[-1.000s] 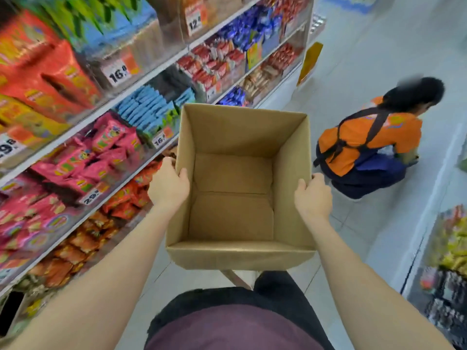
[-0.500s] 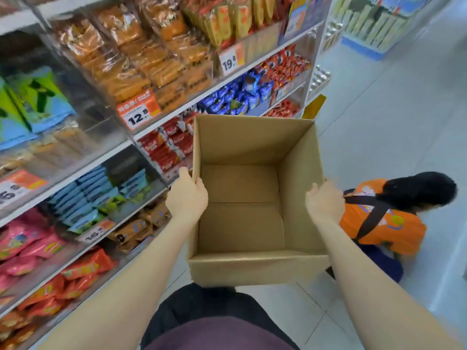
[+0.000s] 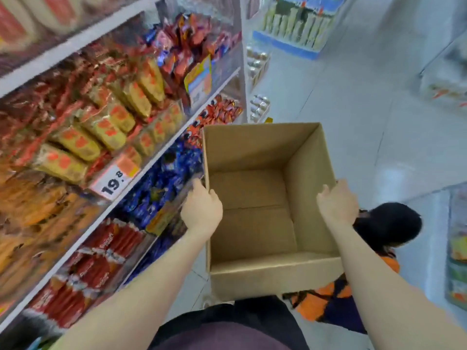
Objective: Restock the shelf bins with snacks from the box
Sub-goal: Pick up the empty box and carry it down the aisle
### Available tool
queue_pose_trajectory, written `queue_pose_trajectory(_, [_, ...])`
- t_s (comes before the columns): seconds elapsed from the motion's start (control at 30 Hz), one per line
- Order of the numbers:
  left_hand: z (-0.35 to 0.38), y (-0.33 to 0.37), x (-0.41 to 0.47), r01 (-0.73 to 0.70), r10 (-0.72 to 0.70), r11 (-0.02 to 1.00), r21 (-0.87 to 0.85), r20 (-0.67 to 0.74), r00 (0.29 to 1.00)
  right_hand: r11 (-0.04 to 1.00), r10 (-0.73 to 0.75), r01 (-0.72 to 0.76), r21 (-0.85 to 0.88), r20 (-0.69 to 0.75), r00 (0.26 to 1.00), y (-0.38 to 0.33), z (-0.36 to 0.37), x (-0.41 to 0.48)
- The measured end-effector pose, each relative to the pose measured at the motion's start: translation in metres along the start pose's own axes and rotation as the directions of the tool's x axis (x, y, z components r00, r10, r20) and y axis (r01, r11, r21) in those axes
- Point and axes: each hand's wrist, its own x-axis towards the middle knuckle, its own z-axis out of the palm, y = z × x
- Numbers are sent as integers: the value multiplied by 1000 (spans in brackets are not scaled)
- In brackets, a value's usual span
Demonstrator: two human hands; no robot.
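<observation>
The left hand [image 3: 202, 210] and right hand [image 3: 337, 205] each clasp a side wall of the box [image 3: 252, 223], carried in the air beside the shelf bins [image 3: 121, 122]; the box is empty and the bins look full, so restocking seems finished

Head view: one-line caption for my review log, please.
Left hand and right hand grip an empty cardboard box beside stocked snack shelves; a person in orange crouches beyond.
</observation>
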Motion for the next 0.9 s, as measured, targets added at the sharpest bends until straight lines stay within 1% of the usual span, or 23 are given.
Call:
queue_pose_trajectory(0.1, [27,70,63,-89,89,996,20,-1,996,996,65,-63,70,-21,998,-2,5,76])
queue_pose_trajectory(0.23, [64,174,140,-112,111,993,33,31,993,982,151,-144,123,-53,987,-13,-4,186])
queue_pose_trajectory(0.33, [84,250,189,-139,138,990,15,60,989,977,162,-150,153,-70,984,-24,-19,268])
queue_pose_trajectory(0.4, [95,294,220,-139,139,990,-8,72,988,977,168,-156,144,-77,983,-35,-31,321])
queue_pose_trajectory(0.5, [114,353,270,-176,178,984,-29,74,981,981,161,-147,126,-108,981,-58,-42,400])
queue_pose_trajectory(0.63, [153,430,348,-171,174,985,-39,78,982,986,151,-138,90,-149,977,-89,-46,507])
queue_pose_trajectory(0.73, [184,487,417,-179,186,980,-81,90,978,986,152,-137,100,-165,974,-118,-46,590])
queue_pose_trajectory(0.8, [197,522,463,-153,165,982,-107,109,980,985,160,-146,90,-169,973,-144,-48,643])
queue_pose_trajectory(0.9, [213,571,523,-105,122,987,-121,141,982,989,132,-118,87,-177,975,-180,-48,722])
